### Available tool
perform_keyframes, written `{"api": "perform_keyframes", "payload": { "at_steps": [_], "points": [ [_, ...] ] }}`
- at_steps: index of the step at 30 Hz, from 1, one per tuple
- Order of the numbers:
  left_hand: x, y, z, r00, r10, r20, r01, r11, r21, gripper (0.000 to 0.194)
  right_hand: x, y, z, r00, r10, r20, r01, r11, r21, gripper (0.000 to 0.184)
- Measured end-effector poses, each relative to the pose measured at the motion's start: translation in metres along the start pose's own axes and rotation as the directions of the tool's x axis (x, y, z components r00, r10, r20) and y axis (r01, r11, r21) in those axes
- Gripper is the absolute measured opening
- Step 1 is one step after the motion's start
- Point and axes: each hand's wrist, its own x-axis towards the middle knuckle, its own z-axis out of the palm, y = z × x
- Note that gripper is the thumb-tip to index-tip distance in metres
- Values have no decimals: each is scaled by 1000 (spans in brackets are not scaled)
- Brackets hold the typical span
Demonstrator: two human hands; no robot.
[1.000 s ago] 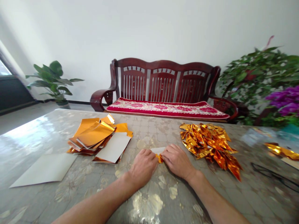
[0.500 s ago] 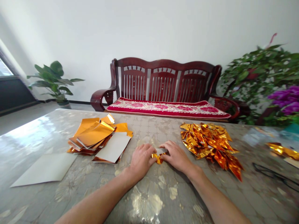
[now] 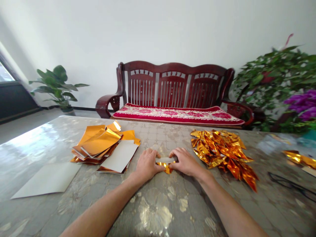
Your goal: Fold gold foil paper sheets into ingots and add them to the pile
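Between my two hands is a small piece of gold foil paper (image 3: 168,168), partly folded, with a strip of its pale back side showing along the far edge. My left hand (image 3: 148,163) pinches its left end, thumb on the near side and fingers behind. At the right end my right hand (image 3: 184,162) grips it in the same way. The fingers hide both ends of the paper. To the left lies a loose stack of gold foil sheets (image 3: 98,141), some with the pale side up. On the right is a heap of folded gold foil pieces (image 3: 219,149).
A single pale sheet (image 3: 46,179) lies flat at the left of the patterned table (image 3: 155,210). Black-framed glasses (image 3: 292,186), clear plastic (image 3: 276,142) and more gold foil (image 3: 300,158) are at the right. Beyond the table stands a wooden bench (image 3: 172,87) between plants.
The far edge of the foil paper has come up, so a wider pale strip shows between my hands. My left hand has shifted slightly left.
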Motion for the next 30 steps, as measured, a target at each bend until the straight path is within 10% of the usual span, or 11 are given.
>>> {"api": "perform_keyframes", "payload": {
  "at_steps": [30],
  "points": [
    [2, -1, 6, 1000, 27, 1, -27, 995, -97, 9, 0, 12, 2, 992, -127, -4, 127, 990, 63, 6]
  ]
}}
